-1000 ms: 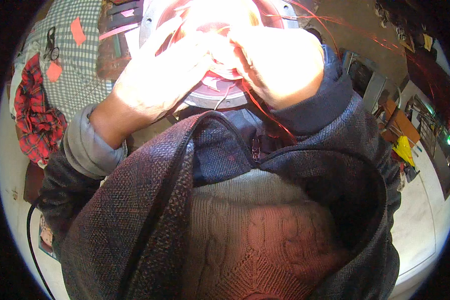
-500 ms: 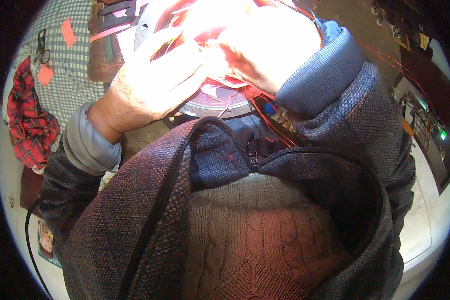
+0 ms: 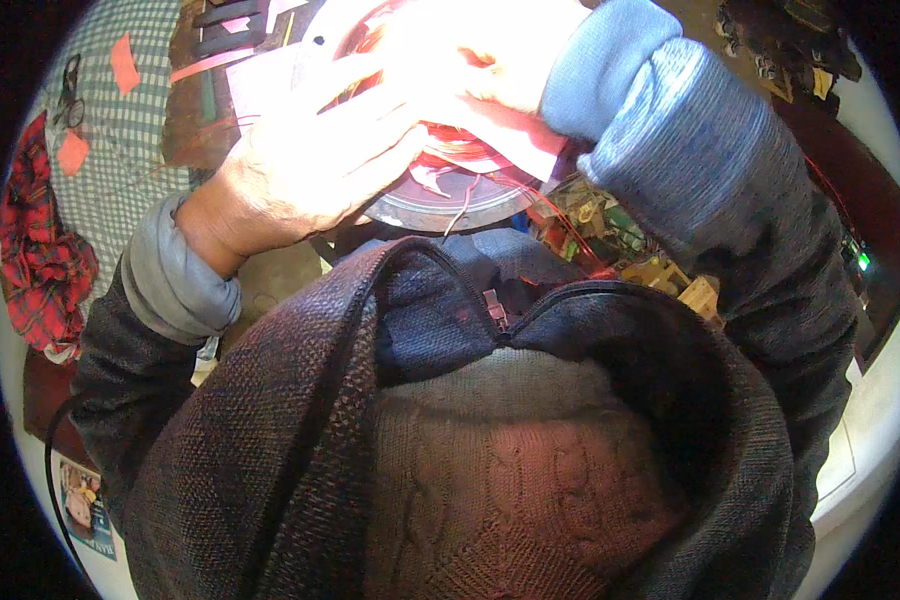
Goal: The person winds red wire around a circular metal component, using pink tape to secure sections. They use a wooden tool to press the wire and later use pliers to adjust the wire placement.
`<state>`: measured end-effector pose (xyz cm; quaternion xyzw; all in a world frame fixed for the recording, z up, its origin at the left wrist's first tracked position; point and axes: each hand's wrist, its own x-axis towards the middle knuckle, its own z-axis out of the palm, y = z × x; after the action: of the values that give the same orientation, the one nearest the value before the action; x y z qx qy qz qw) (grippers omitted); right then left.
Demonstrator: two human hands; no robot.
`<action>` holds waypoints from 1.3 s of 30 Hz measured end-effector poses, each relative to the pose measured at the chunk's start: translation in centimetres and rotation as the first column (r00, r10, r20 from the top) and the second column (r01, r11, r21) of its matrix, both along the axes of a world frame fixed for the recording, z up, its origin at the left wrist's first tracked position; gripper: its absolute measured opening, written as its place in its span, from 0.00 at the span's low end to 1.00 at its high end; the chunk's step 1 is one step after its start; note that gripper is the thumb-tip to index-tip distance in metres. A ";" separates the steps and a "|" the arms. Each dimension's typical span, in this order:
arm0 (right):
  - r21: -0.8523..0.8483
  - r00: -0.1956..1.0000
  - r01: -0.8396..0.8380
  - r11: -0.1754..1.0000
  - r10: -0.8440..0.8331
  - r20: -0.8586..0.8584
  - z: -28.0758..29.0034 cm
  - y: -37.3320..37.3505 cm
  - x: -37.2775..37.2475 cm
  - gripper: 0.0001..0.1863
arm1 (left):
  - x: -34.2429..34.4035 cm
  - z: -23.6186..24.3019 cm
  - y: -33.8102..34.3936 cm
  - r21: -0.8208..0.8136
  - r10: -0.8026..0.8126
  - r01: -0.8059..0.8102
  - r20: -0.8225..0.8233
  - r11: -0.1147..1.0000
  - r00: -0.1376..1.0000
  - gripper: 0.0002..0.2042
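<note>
A round metal motor stator (image 3: 455, 213) with red-brown copper wire windings (image 3: 460, 152) sits in front of me under strong glare. My left hand (image 3: 295, 165) lies over its left side, fingers stretched across the windings, tips lost in the brightness. Over the far right side, my right hand (image 3: 520, 75) has its fingers curled together; what they hold is washed out. A pale pink sheet (image 3: 530, 150), seemingly insulating paper, sticks out below the right hand. One loose lead (image 3: 462, 205) hangs over the near rim.
Red wires (image 3: 570, 230) trail off right above cluttered small parts (image 3: 630, 240). To the left are a dark wooden board (image 3: 192, 130), a checked cloth (image 3: 120, 130) with orange paper pieces (image 3: 123, 63), scissors (image 3: 70, 95) and a red plaid cloth (image 3: 40, 260).
My right hand and forearm have moved up and outward, uncovering the clutter beneath. The pink sheet now shows more below that hand. My left hand stays nearly in place.
</note>
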<state>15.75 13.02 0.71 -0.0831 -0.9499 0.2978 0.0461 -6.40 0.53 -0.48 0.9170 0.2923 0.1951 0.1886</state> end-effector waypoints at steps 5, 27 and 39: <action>-0.045 0.998 -0.060 0.997 0.060 -0.008 0.5 0.6 -0.9 0.20 | -0.1 0.1 -0.1 0.030 -0.020 0.019 0.013 0.999 1.000 0.23; 0.025 0.481 0.071 0.997 -0.056 0.875 6.8 -5.2 -2.6 0.16 | 1.8 0.4 0.4 -0.083 0.219 -0.208 0.170 0.975 0.961 0.19; 0.369 0.895 0.303 0.879 -0.396 0.207 7.8 -7.8 8.6 0.11 | 4.2 3.2 5.3 -0.531 -0.066 0.223 0.299 0.818 0.952 0.15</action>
<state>24.39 5.25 8.56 -0.2866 -0.9517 0.1081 -0.0203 -2.20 5.85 2.72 0.8065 0.2373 0.2079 0.5001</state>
